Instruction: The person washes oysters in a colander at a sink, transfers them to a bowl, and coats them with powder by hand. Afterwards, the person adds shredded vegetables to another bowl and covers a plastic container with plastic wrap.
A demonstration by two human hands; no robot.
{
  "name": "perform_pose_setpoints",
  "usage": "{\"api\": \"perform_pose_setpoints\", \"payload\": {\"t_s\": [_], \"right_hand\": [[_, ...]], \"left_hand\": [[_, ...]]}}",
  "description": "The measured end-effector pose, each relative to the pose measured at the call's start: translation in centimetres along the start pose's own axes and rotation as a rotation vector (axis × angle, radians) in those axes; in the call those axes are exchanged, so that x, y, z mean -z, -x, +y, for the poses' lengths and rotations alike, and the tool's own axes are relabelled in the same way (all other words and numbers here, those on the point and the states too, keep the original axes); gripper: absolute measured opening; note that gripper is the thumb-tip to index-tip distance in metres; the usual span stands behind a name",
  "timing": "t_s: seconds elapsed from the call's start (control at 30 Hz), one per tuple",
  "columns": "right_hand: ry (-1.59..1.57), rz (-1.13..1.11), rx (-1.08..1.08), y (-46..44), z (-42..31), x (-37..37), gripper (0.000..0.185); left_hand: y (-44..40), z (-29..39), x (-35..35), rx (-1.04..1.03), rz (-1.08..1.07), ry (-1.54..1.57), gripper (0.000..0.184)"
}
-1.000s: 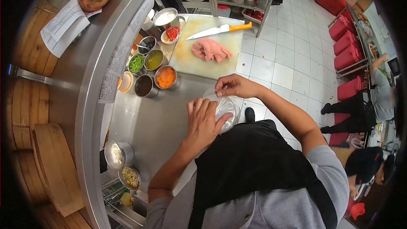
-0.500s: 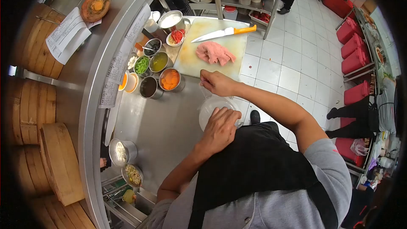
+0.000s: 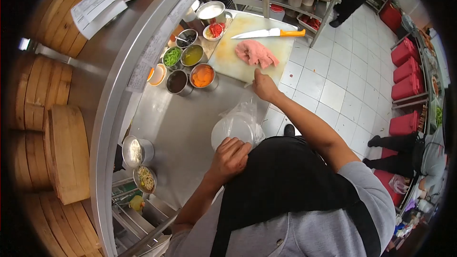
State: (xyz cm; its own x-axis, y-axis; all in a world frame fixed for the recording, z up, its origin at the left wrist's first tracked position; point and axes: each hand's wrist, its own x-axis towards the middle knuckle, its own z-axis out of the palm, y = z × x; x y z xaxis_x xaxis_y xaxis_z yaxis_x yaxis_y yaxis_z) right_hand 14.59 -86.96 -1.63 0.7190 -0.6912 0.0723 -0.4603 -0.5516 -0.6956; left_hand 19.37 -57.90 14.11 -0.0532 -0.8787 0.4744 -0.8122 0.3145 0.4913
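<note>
A round white tub or bowl point(image 3: 226, 131), with a clear plastic bag point(image 3: 245, 112) gathered over it, sits at the steel counter's near edge against my apron. My left hand point(image 3: 231, 159) is closed at its near rim, fingers curled on the plastic. My right hand point(image 3: 265, 85) is beside the near edge of the cutting board point(image 3: 228, 57), fingers pinched together. A small whitish bit shows by those fingertips, too unclear to name. On the board lie a pink slab of raw meat point(image 3: 254, 53) and a knife point(image 3: 269, 33) with a yellow handle.
Metal cups hold orange slices point(image 3: 203, 76), chopped greens point(image 3: 172, 56) and sauces left of the board. Two metal bowls point(image 3: 138, 151) stand near the counter's left edge. A steel shelf point(image 3: 107, 114) with bamboo steamers point(image 3: 69, 152) runs along the left. Other people stand across the tiled floor.
My right hand has moved off the plastic bag, up toward the cutting board. My left hand has slid down to the tub's near rim. The view has shifted slightly.
</note>
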Motion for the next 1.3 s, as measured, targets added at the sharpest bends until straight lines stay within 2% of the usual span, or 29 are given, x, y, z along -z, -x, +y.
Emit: {"api": "perform_pose_setpoints", "payload": {"t_s": [0.07,0.1,0.2,0.27,0.3,0.37,0.4,0.47,0.57,0.6,0.67,0.7,0.8,0.83,1.0,1.07,1.2,1.3], "right_hand": [[-0.062,-0.04,0.025,1.0,0.2,0.6,0.025],[-0.131,-0.222,-0.033,1.5,0.6,2.2,0.03],[-0.462,-0.08,0.158,3.2,-1.1,6.4,0.046],[-0.677,-0.257,0.065,4.8,-6.0,11.1,0.054],[-0.597,-0.325,0.131,6.0,-8.0,12.0,0.057],[-0.43,-0.454,0.264,8.4,-10.9,12.5,0.065],[-0.353,-0.394,0.355,9.6,-11.2,12.2,0.067],[-0.185,-0.284,0.54,11.6,-11.8,11.6,0.073],[-0.442,-0.224,0.284,14.8,-12.0,9.7,0.076],[-0.452,-0.203,0.26,15.7,-11.8,9.2,0.073],[-0.473,-0.164,0.225,16.3,-12.0,8.6,0.067],[-0.359,-0.049,0.317,16.4,-12.0,8.6,0.043],[-0.349,-0.196,0.381,17.0,-10.6,8.2,0.027],[-0.393,-0.198,0.339,16.9,-11.2,8.3,0.018],[-0.425,-0.333,0.424,17.1,-11.7,9.9,0.017],[-0.398,-0.311,0.476,17.2,-11.7,10.0,0.016],[-0.365,-0.29,0.571,16.8,-10.9,9.2,0.01],[-0.412,-0.32,0.594,16.8,-10.8,8.9,0.01]], "left_hand": [[-0.3,-0.2,0.6,0.015,-0.027,-0.046,0.031],[-0.6,-0.5,0.9,0.025,-0.038,-0.071,0.034],[-1.4,-2.8,2.7,0.045,-0.029,-0.01,0.046],[-2.0,-5.7,3.9,0.167,0.023,0.123,0.056],[-2.1,-7.0,4.0,0.228,0.041,0.191,0.063],[-2.4,-8.9,3.2,0.177,-0.03,0.316,0.071],[-2.6,-9.6,2.8,0.146,-0.065,0.38,0.075],[-3.0,-10.3,2.2,0.158,-0.165,0.527,0.07],[-3.3,-12.0,2.0,0.19,-0.23,0.673,0.056],[-3.7,-12.4,1.7,0.191,-0.244,0.715,0.052],[-3.9,-12.4,0.7,0.233,-0.129,0.847,0.037],[-3.8,-12.2,0.6,0.258,-0.071,0.909,0.033],[-3.6,-11.3,1.4,0.321,0.0,0.741,0.034],[-3.3,-11.2,1.3,0.328,0.028,0.686,0.034],[0.3,-11.0,-0.1,0.281,0.235,0.51,0.035],[2.3,-11.1,-1.0,0.413,0.358,0.563,0.035],[3.2,-7.8,-0.9,0.413,0.559,0.369,0.035],[4.7,-6.4,-1.5,0.474,0.669,0.426,0.03]]}}
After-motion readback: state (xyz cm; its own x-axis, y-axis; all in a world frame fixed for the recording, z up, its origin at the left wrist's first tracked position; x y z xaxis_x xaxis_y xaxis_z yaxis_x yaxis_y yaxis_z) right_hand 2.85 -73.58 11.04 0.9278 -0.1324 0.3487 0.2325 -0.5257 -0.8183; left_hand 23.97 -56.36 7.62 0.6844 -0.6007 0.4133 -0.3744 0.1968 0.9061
